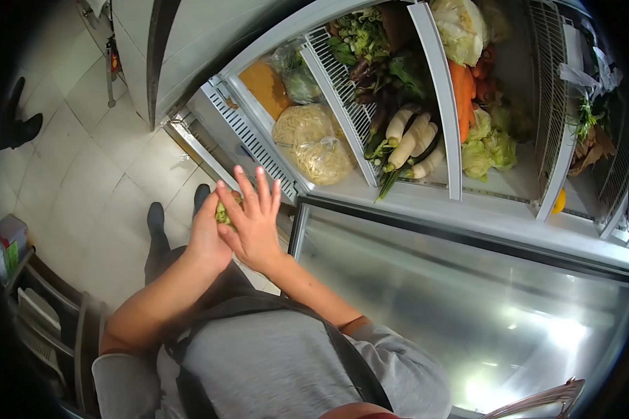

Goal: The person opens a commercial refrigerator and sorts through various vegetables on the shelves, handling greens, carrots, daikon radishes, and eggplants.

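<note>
In front of my body, my two hands meet. My left hand [206,241] is cupped around a small light-green vegetable piece [223,214], mostly hidden, so its exact kind cannot be made out. Over it lies my right hand [255,225], with its fingers stretched out and slightly apart and its thumb towards the left palm. Both hands are close to the lower shelf edge of an open fridge [454,167]. The nearest food on its shelves is bagged noodle-like strands [318,150], followed by several white radishes [411,140].
The fridge's glass door [433,286] stands open on my right. Further shelves hold carrots [463,98], lettuce [493,143], a cabbage [460,31] and leafy greens [363,35]. On the left are a metal rack [56,328] and the tiled floor [84,174]; another person's dark shoe [28,129] shows there.
</note>
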The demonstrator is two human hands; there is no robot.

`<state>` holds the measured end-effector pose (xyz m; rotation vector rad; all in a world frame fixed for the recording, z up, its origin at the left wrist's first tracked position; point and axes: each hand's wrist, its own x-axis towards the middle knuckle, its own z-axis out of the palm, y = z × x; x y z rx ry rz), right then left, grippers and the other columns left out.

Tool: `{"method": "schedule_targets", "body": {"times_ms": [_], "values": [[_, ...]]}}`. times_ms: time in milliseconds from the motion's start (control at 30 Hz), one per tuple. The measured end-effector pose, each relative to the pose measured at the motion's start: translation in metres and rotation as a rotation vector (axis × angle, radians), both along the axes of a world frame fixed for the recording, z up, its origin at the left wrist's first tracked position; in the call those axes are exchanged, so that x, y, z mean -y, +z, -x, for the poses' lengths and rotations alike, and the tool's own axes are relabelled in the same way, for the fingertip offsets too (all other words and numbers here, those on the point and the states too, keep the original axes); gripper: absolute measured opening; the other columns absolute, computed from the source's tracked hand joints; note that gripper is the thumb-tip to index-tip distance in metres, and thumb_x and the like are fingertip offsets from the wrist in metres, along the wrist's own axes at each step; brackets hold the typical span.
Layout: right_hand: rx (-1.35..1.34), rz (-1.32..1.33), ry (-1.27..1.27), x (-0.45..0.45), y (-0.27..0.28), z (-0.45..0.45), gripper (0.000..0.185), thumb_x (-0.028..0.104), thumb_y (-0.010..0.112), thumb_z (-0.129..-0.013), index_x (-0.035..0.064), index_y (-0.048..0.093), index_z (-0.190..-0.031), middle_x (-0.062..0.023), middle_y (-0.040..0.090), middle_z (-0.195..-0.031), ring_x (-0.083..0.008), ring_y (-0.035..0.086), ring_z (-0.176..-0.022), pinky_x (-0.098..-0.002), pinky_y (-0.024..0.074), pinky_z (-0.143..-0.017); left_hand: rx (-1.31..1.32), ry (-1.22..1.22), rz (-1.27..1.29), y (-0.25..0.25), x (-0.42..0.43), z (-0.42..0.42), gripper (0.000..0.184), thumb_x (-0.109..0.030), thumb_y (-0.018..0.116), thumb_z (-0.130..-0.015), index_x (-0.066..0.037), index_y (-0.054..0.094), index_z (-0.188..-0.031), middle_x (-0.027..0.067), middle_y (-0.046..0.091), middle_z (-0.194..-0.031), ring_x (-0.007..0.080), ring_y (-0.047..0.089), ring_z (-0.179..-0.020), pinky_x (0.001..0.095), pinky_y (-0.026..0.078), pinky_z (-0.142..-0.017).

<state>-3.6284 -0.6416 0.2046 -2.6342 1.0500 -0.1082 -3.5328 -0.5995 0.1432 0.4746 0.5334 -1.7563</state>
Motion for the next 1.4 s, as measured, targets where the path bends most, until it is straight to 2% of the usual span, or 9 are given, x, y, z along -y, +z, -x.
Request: {"method": "schedule_targets", "body": {"times_ms": [167, 200, 233, 300, 333, 733, 967, 1133, 1400], "values": [[0.145, -0.325, 0.042, 0.015, -0.018, 0.007, 0.064, 0.037, 0.051, -0.091, 0.0102, 0.031, -0.146, -0.0225, 0.016, -0.152, -0.0472, 0.010, -0.139, -0.0568, 0.0098, -0.111, 0.074, 0.056, -0.200, 0.002, 0.016, -0.001, 0.026, -0.035, 0.042, -0.098, -0.014, 0.056, -0.103, -0.0001, 0.061, -0.098, 0.0142, 0.058, -0.096, 0.0316, 0.046, -0.087], [0.218, -0.424, 0.043, 0.017, -0.017, 0.008, 0.067, 0.038, 0.051, -0.091, 0.0088, 0.028, -0.147, -0.0214, 0.014, -0.153, -0.0452, 0.010, -0.140, -0.0542, 0.0109, -0.112, 0.092, 0.021, -0.231, 0.005, 0.023, -0.002, 0.025, -0.037, 0.045, -0.097, -0.015, 0.057, -0.099, -0.0021, 0.061, -0.090, 0.0108, 0.060, -0.082, 0.0272, 0.050, -0.072], [0.293, -0.522, 0.045, 0.020, -0.016, 0.010, 0.071, 0.038, 0.051, -0.091, 0.0075, 0.024, -0.148, -0.0203, 0.013, -0.154, -0.0431, 0.010, -0.141, -0.0516, 0.0119, -0.112, 0.093, 0.017, -0.234, -0.004, 0.023, -0.005, 0.025, -0.037, 0.045, -0.097, -0.015, 0.057, -0.099, -0.0021, 0.061, -0.090, 0.0108, 0.060, -0.082, 0.0272, 0.050, -0.072], [0.322, -0.537, 0.040, 0.024, -0.017, 0.017, 0.073, 0.037, 0.053, -0.091, 0.0067, 0.022, -0.149, -0.0201, 0.012, -0.154, -0.0424, 0.011, -0.141, -0.0503, 0.0126, -0.113, -0.011, -0.067, 0.064, -0.028, 0.019, -0.014, 0.024, -0.038, 0.048, -0.096, -0.015, 0.057, -0.093, -0.0023, 0.060, -0.081, 0.0089, 0.057, -0.063, 0.0226, 0.046, -0.053], [0.349, -0.549, 0.039, 0.027, -0.018, 0.021, 0.075, 0.036, 0.055, -0.090, 0.0059, 0.020, -0.149, -0.0199, 0.012, -0.154, -0.0416, 0.012, -0.141, -0.0491, 0.0133, -0.113, 0.084, -0.055, -0.164, 0.000, 0.033, -0.013, 0.026, -0.037, 0.052, -0.094, -0.014, 0.052, -0.083, -0.0032, 0.051, -0.065, 0.0074, 0.040, -0.046, 0.0211, 0.031, -0.039], [0.028, -0.454, -0.031, 0.068, -0.038, 0.097, 0.049, 0.015, 0.066, -0.084, 0.0061, 0.050, -0.129, -0.0193, 0.028, -0.147, -0.0431, 0.019, -0.138, -0.0498, 0.0249, -0.111, 0.151, 0.131, -0.244, -0.067, 0.010, -0.034, 0.024, -0.032, 0.055, -0.093, -0.011, 0.050, -0.083, 0.0011, 0.048, -0.067, 0.0085, 0.039, -0.049, 0.0224, 0.032, -0.043], [-0.027, -0.376, 0.084, 0.081, -0.040, 0.106, 0.047, 0.012, 0.067, -0.081, 0.0056, 0.053, -0.125, -0.0194, 0.035, -0.143, -0.0440, 0.027, -0.135, -0.0497, 0.0282, -0.109, 0.143, 0.198, -0.263, -0.072, 0.004, -0.019, 0.022, -0.030, 0.054, -0.094, -0.011, 0.051, -0.084, 0.0019, 0.048, -0.068, 0.0088, 0.040, -0.050, 0.0225, 0.032, -0.043], [-0.060, -0.378, 0.233, 0.084, -0.033, 0.103, 0.044, 0.011, 0.067, -0.082, 0.0054, 0.054, -0.123, -0.0166, 0.047, -0.133, -0.0379, 0.042, -0.125, -0.0443, 0.0368, -0.104, 0.145, 0.242, -0.223, -0.059, -0.006, -0.012, 0.022, -0.031, 0.056, -0.092, -0.011, 0.051, -0.085, 0.0020, 0.048, -0.069, 0.0090, 0.040, -0.051, 0.0228, 0.031, -0.044], [-0.191, -0.373, 0.437, 0.073, -0.034, 0.106, 0.042, 0.015, 0.067, -0.080, 0.0045, 0.056, -0.120, -0.0155, 0.053, -0.125, -0.0336, 0.050, -0.116, -0.0430, 0.0387, -0.098, 0.210, 0.385, -0.209, -0.032, -0.045, -0.022, 0.021, -0.030, 0.056, -0.092, -0.011, 0.051, -0.084, 0.0023, 0.050, -0.068, 0.0090, 0.041, -0.050, 0.0226, 0.031, -0.043]]}}
